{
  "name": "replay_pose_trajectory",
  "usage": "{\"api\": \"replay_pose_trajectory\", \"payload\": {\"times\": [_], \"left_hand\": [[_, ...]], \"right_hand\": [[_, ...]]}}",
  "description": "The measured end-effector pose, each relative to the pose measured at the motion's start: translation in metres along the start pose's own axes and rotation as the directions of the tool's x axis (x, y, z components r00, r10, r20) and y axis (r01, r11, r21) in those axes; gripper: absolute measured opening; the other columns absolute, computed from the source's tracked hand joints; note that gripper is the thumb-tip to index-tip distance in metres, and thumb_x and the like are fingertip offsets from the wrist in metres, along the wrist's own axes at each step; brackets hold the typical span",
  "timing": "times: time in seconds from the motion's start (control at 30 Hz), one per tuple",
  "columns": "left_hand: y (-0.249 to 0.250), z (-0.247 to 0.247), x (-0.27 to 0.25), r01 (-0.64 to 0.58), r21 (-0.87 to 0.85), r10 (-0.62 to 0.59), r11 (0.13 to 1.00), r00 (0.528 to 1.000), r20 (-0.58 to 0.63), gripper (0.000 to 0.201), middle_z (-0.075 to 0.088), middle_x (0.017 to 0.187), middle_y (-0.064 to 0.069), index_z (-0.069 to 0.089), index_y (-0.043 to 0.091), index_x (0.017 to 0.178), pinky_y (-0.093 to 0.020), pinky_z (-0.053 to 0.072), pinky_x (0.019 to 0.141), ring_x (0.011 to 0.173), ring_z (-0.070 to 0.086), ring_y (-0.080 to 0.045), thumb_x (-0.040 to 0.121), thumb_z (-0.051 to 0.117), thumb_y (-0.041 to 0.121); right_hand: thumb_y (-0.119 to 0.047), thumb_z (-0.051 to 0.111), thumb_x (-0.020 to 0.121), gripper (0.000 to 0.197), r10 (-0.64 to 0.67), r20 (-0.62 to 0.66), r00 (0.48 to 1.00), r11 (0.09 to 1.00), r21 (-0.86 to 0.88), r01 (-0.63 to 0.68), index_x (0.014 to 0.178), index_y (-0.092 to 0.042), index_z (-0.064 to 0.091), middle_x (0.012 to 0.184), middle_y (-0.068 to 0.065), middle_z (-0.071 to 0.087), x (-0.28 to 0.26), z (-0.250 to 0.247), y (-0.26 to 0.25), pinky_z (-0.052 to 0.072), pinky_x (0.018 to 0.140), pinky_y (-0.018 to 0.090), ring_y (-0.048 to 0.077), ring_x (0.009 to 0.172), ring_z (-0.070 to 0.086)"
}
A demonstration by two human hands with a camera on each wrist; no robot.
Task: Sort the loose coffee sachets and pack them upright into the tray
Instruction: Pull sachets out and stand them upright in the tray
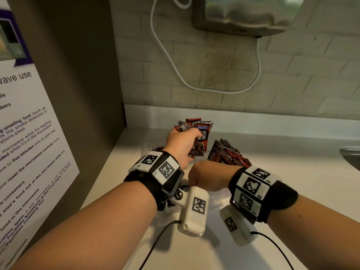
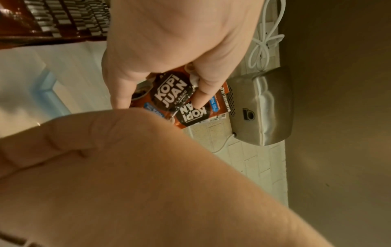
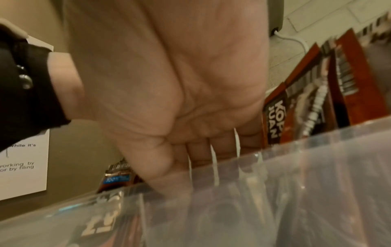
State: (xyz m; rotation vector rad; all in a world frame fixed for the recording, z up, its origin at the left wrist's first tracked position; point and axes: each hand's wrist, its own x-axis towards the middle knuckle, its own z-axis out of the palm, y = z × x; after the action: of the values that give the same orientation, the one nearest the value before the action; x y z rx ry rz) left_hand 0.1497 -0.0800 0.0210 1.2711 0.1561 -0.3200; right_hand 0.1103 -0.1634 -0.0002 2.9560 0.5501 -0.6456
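My left hand (image 1: 196,136) grips a fanned bunch of red and black Kopi Juan sachets (image 1: 202,129) above the far left of the clear plastic tray (image 1: 218,201). The left wrist view shows thumb and fingers pinching those sachets (image 2: 171,93). A row of upright sachets (image 1: 228,152) fills the tray's right side. My right hand (image 1: 204,178) reaches down into the tray just left of that row (image 3: 313,93). Its fingers (image 3: 198,153) pass behind the cloudy tray wall (image 3: 296,183), so their tips are hidden. A loose sachet (image 3: 118,177) lies at the tray's left.
The tray sits on a white counter (image 1: 292,172) in a corner. A dark cabinet side with a microwave notice (image 1: 23,133) stands on the left. On the tiled wall hang a metal box (image 1: 243,14) and a white cable (image 1: 175,69). A sink rim (image 1: 350,154) shows far right.
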Motion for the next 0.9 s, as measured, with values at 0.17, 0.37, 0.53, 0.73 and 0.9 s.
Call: {"api": "replay_pose_trajectory", "payload": {"times": [0.17, 0.37, 0.53, 0.73, 0.9], "left_hand": [[0.0, -0.001, 0.0, -0.01, 0.015, 0.01, 1.0, 1.0, 0.002, 0.033, 0.066, 0.104, -0.012, 0.056, 0.013, 0.114, -0.051, 0.053, 0.082, 0.095, 0.064, -0.029, 0.083, 0.063, 0.004], [0.004, -0.006, 0.002, -0.028, -0.006, 0.029, 1.0, 1.0, 0.003, 0.033, 0.068, 0.1, -0.011, 0.057, 0.014, 0.115, -0.044, 0.052, 0.079, 0.085, 0.067, -0.028, 0.083, 0.063, 0.008], [0.001, -0.003, 0.001, -0.004, -0.035, 0.005, 0.999, 1.0, 0.021, 0.035, 0.064, 0.096, -0.006, 0.056, 0.013, 0.117, -0.048, 0.051, 0.086, 0.084, 0.065, -0.027, 0.083, 0.065, 0.011], [-0.008, 0.003, -0.006, 0.121, -0.046, -0.113, 0.992, 0.981, 0.155, 0.012, 0.056, 0.108, -0.005, 0.059, 0.018, 0.093, -0.05, 0.051, 0.084, 0.102, 0.06, -0.033, 0.085, 0.066, 0.012], [-0.004, -0.002, -0.009, 0.082, -0.116, -0.051, 0.99, 0.967, 0.251, 0.021, 0.066, 0.102, -0.01, 0.063, 0.012, 0.109, -0.046, 0.053, 0.084, 0.086, 0.063, -0.028, 0.089, 0.061, 0.014]], "right_hand": [[-0.001, 0.055, 0.088, 0.025, -0.01, -0.16, 0.987, 0.995, 0.1, 0.026, 0.102, -0.014, 0.072, 0.106, 0.003, 0.069, -0.008, -0.008, 0.008, 0.05, 0.083, 0.026, 0.02, 0.096, 0.063], [0.009, 0.061, 0.069, 0.034, 0.167, -0.363, 0.917, 0.945, 0.325, -0.043, 0.063, -0.025, 0.062, 0.06, -0.015, 0.06, -0.049, -0.023, 0.042, 0.037, 0.052, 0.008, 0.0, 0.058, 0.053], [0.025, 0.056, 0.074, 0.044, 0.491, -0.58, 0.65, 0.502, 0.798, 0.333, 0.081, -0.018, 0.06, 0.072, 0.008, 0.063, -0.077, -0.023, 0.069, 0.046, 0.057, 0.029, 0.017, 0.06, 0.057], [0.012, 0.056, 0.081, 0.037, 0.648, -0.655, 0.388, 0.54, 0.755, 0.372, 0.086, -0.023, 0.065, 0.075, -0.007, 0.067, -0.052, -0.024, 0.065, 0.053, 0.07, 0.028, 0.014, 0.072, 0.064], [0.007, 0.045, 0.087, 0.037, 0.467, -0.695, 0.546, 0.619, 0.698, 0.36, 0.101, -0.014, 0.071, 0.083, -0.003, 0.071, -0.036, -0.022, 0.039, 0.055, 0.069, 0.021, 0.006, 0.074, 0.066]]}}
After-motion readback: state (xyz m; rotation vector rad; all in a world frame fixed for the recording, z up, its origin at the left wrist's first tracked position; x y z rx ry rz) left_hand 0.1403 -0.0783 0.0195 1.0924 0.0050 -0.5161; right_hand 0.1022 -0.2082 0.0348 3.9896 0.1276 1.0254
